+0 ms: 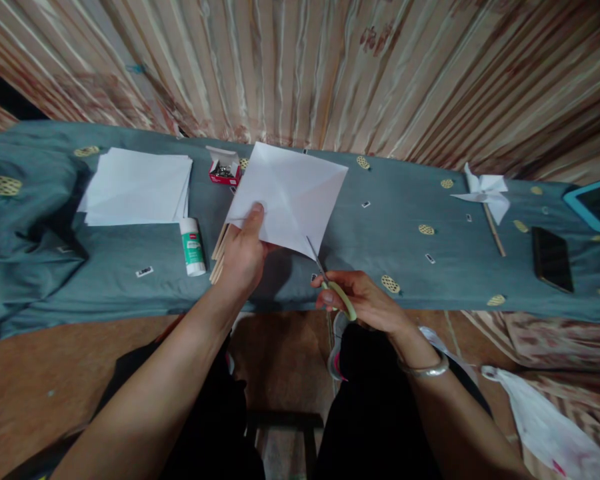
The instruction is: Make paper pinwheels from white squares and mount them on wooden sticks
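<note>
My left hand pinches a creased square sheet of white paper by its lower left edge, thumb on top, holding it above the table. My right hand is closed around the pale handles of small scissors. The blades point up and left, and their tips meet the sheet's lower corner. Several wooden sticks lie on the table under my left hand.
A grey-blue cloth covers the table. On it lie a stack of white paper, a glue stick, a red box of pins, a finished paper pinwheel, a dark phone and a teal-framed tablet. A striped curtain hangs behind.
</note>
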`<state>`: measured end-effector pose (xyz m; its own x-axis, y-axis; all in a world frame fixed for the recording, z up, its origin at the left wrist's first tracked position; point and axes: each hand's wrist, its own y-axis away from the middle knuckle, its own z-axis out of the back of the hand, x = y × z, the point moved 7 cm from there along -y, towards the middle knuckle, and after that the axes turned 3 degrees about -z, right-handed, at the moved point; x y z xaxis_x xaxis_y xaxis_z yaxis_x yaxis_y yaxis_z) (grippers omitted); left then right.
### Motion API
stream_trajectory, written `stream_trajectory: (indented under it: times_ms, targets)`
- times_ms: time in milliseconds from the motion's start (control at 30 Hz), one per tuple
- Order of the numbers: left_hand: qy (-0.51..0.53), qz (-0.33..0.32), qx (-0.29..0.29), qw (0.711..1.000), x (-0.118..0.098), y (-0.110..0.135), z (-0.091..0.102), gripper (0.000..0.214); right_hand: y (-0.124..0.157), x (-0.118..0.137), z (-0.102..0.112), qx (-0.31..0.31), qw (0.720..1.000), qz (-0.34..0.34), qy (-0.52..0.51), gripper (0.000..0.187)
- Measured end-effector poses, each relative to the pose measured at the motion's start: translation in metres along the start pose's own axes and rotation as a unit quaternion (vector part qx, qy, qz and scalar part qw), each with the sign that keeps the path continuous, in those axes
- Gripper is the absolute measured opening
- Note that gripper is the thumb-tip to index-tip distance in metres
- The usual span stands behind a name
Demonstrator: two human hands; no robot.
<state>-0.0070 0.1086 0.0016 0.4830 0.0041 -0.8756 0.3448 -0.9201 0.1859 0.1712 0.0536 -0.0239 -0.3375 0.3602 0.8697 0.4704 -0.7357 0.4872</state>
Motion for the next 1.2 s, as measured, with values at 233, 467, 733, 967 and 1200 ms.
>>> stream_trajectory:
  times_ms: [233, 467, 733, 967, 1200]
  targets:
    - [-0.012, 0.002, 0.003, 1.000, -0.0005, 0.0004, 0.0007, 0.027, 0.0013, 0.0029, 0.0006, -0.001, 0.999, 0.014, 0.046, 0.050]
    - [-0.007, 0.009, -0.008, 1.000, -0.0013, 0.0019, 0.0005, 0.030, 0.0020, 0.0043, 0.0000, -0.001, 0.998, 0.005, 0.055, 0.052]
    - [-0.011, 0.004, 0.005, 1.000, -0.0001, 0.0023, 0.0000, 0.030, 0.0010, 0.0028, 0.0005, -0.004, 0.999, 0.012, 0.050, 0.051]
    - [-0.015, -0.007, 0.000, 1.000, -0.0004, 0.0004, 0.0020, 0.026, 0.0016, 0.0038, 0.0009, -0.001, 0.998, 0.008, 0.070, 0.055]
    - [-0.002, -0.007, -0.008, 1.000, -0.0006, 0.0006, 0.0018, 0.021, 0.0026, 0.0068, -0.0002, -0.001, 0.998, 0.008, 0.068, 0.052]
